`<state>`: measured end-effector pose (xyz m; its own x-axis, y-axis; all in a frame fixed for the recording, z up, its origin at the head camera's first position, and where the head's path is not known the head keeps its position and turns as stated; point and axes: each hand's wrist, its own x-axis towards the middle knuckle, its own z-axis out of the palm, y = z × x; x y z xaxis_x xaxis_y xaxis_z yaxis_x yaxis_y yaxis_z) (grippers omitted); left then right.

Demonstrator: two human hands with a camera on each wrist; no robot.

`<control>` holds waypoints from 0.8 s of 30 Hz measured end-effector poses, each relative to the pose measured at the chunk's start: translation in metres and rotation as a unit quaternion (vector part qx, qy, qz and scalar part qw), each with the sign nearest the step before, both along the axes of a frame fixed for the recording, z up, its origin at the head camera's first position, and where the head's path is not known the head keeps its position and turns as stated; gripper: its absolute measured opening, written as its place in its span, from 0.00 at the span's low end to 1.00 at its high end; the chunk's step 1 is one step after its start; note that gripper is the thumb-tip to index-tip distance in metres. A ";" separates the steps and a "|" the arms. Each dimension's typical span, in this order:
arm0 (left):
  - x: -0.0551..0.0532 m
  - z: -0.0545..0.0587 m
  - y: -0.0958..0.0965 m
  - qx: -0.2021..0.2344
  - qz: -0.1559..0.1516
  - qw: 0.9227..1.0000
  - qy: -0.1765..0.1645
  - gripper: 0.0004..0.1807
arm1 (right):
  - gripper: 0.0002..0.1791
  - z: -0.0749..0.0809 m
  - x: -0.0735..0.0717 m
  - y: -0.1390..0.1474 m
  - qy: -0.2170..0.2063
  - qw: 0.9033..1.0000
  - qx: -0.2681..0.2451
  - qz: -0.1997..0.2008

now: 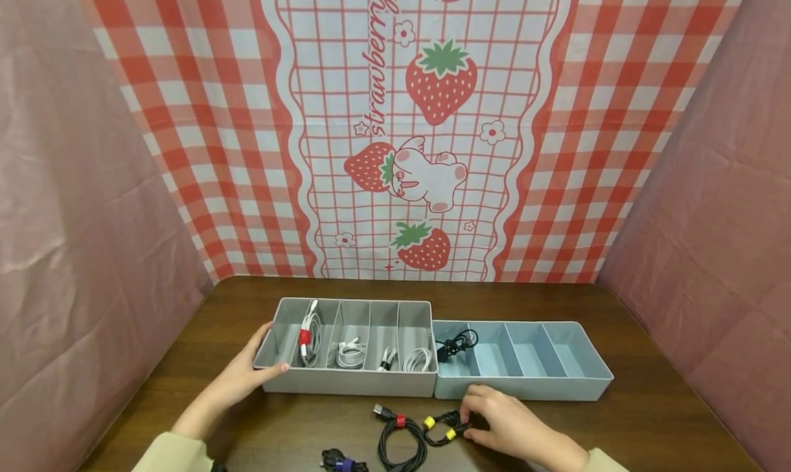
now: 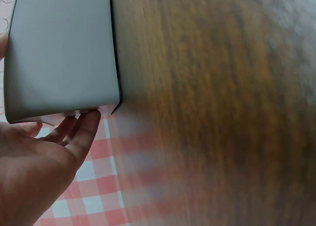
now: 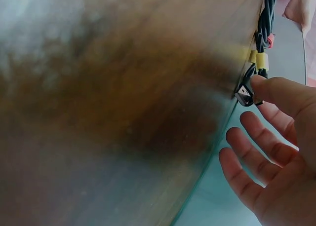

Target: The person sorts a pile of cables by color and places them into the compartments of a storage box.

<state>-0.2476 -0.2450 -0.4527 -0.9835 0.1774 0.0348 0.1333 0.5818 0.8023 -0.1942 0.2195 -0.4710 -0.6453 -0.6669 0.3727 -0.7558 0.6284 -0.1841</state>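
My left hand (image 1: 237, 376) grips the left end of the grey divided box (image 1: 349, 383), thumb at the front rim and fingers against the end wall. Close to the front of the blue divided box (image 1: 525, 389), my right hand (image 1: 503, 420) pinches a black cable with yellow ties (image 1: 451, 433) between thumb and index finger. Its other fingers are spread in the right wrist view, where a USB plug (image 3: 244, 93) shows by the thumb. Beside it on the table lies a coiled black cable with a red tie (image 1: 400, 421).
White cables, one with a red tie (image 1: 305, 336), sit in several compartments of the grey box. A black cable (image 1: 456, 345) lies in the blue box's leftmost compartment. At the table's near edge is a black cable with a purple tie (image 1: 344, 465). A checked cloth (image 1: 235, 115) hangs behind.
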 end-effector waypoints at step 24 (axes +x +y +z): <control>0.001 0.001 0.001 0.011 -0.002 1.000 -0.005 0.48 | 0.15 0.015 0.002 -0.003 0.073 0.995 -0.054 0.037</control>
<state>-0.2466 -0.2444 -0.4516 -0.9832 0.1801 0.0286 0.1269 0.5634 0.8164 -0.1918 0.2168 -0.4562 -0.5285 -0.6621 0.5312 -0.8235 0.5519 -0.1315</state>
